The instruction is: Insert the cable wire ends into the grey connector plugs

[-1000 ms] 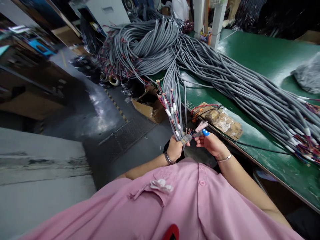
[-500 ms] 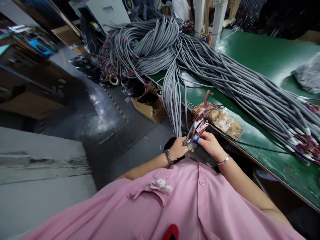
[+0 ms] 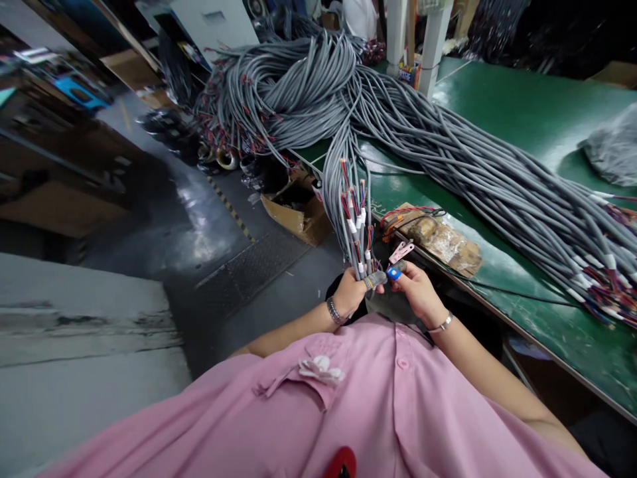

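My left hand [image 3: 351, 292] is closed around several grey cables [image 3: 357, 255], whose white-banded ends fan out upward into thin coloured wires [image 3: 344, 174]. A grey-and-yellow covering wraps one of its fingers. Close beside it, my right hand [image 3: 415, 289] has thumb and forefinger pinched together at coloured wires [image 3: 377, 265] of one cable end; the fingertips partly hide them. Blue wrap covers the right thumb. A pink clip-like piece [image 3: 401, 252] with small holes sticks up just beyond the right fingers; whether the hand touches it, I cannot tell.
A large heap of grey cables [image 3: 308, 86] lies across the green table [image 3: 512, 99], with one long bundle [image 3: 478, 159] running right. A tape-wrapped brown block [image 3: 442, 242] sits near the table edge. Below stands an open cardboard box [image 3: 298, 216]. A plastic-wrapped bundle [image 3: 614, 146] lies far right.
The cable ends in my left hand have swung left and spread apart, now upright instead of leaning right. My right hand has shifted very slightly, and the pink piece has hardly moved.
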Available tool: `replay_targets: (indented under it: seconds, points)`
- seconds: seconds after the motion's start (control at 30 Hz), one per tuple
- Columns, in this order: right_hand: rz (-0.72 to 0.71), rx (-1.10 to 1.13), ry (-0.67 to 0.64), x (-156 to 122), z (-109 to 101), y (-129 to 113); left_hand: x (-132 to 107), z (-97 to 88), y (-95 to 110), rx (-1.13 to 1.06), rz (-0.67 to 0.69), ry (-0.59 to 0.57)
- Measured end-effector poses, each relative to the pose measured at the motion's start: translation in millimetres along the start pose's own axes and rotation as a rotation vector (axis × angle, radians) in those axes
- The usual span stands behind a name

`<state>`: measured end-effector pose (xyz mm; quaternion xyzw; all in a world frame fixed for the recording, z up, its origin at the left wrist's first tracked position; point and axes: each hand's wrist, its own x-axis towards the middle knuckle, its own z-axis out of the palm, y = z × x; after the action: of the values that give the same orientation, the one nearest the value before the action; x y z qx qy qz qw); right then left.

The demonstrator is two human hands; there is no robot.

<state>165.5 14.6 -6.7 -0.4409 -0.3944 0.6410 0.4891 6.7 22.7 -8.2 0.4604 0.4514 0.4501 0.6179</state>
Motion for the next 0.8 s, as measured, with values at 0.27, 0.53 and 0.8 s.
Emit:
replay_targets:
  seconds: [0.27, 0.53, 0.8]
  points:
    - [-0.036, -0.033, -0.064, 0, 2, -8, 0, -5.6, -1, 0.126, -0.030, -0.090]
    - [-0.041, -0.014, -0.120, 1, 5, -14, 0, -7.8, 2, 0.123, -0.009, -0.179]
    - [0.114, 0.151, -0.086, 7, -2, 3, 0, -7.5, -1, -0.037, -0.012, -0.078]
